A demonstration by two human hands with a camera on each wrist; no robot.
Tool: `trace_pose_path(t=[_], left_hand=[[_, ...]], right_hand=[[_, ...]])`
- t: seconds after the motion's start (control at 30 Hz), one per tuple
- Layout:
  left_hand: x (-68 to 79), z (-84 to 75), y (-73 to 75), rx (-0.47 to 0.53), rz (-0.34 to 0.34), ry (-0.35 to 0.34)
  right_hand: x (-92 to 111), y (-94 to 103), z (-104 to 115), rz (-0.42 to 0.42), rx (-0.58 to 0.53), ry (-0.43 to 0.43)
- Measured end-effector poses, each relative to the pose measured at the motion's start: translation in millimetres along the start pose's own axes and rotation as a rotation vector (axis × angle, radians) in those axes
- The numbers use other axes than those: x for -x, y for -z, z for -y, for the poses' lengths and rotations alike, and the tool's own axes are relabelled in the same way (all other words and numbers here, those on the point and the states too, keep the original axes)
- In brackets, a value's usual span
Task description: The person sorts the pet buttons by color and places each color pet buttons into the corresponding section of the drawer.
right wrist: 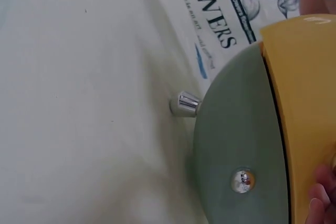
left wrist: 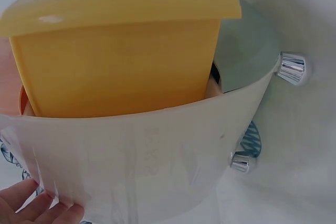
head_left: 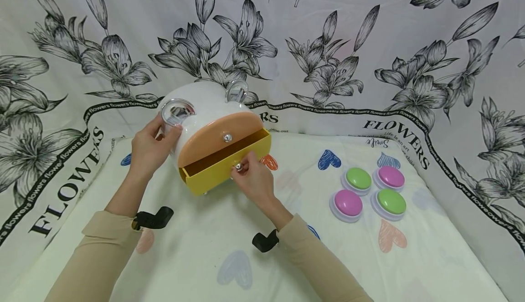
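Observation:
A white, rounded drawer box [head_left: 201, 99] with two chrome rings on top, like eyes, stands on the cloth. Its orange front panel [head_left: 205, 142] bears a silver knob. Below that, a yellow drawer [head_left: 213, 170] is pulled partly out, and its visible interior looks bare. My right hand [head_left: 256, 179] pinches the silver drawer knob [head_left: 238, 166]. My left hand [head_left: 151, 147] rests against the box's left side, beside the left chrome ring [head_left: 177, 110]. In the left wrist view, its fingers [left wrist: 44, 208] lie on the white wall. A grey-green lower panel [right wrist: 236, 129] shows in the right wrist view.
Several round push buttons, green [head_left: 358, 179] and pink [head_left: 348, 202], sit in a cluster to the right. A white cloth [head_left: 197, 256] with printed hearts covers the table. Behind it hangs a flower-printed curtain [head_left: 287, 65]. Short silver feet [right wrist: 186, 103] jut from the box.

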State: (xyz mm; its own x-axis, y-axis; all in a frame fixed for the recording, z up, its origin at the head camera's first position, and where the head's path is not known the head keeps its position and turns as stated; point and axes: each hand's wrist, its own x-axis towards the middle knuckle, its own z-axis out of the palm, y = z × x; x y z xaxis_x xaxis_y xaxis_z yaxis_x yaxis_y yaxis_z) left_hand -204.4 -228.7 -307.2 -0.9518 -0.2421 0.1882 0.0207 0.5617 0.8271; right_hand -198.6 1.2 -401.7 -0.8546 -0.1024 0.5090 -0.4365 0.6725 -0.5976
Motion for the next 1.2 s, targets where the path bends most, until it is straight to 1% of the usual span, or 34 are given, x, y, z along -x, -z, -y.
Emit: trace_pose_path(t=[0.3,0.47,0.7,0.97,1.2], left_hand=[[0.1,-0.1,0.2,0.006,-0.001,-0.007],[-0.1,-0.7,0.6,0.015,0.000,-0.011],[-0.4,0.0,0.9,0.013,0.002,-0.005],[-1.2,1.2,0.1,0.006,-0.001,0.002],[-1.1,1.6,0.3,0.007,-0.005,-0.012]], right_hand=[[9,7.8,-2,-0.026,0.021,0.038],[13,11.7,-2,-0.015,0.035,0.035],[21,16.8,-2,-0.011,0.033,0.032],[30,23.4,-6,-0.025,0.032,0.069],[38,29.6,-8,-0.022,0.013,0.086]])
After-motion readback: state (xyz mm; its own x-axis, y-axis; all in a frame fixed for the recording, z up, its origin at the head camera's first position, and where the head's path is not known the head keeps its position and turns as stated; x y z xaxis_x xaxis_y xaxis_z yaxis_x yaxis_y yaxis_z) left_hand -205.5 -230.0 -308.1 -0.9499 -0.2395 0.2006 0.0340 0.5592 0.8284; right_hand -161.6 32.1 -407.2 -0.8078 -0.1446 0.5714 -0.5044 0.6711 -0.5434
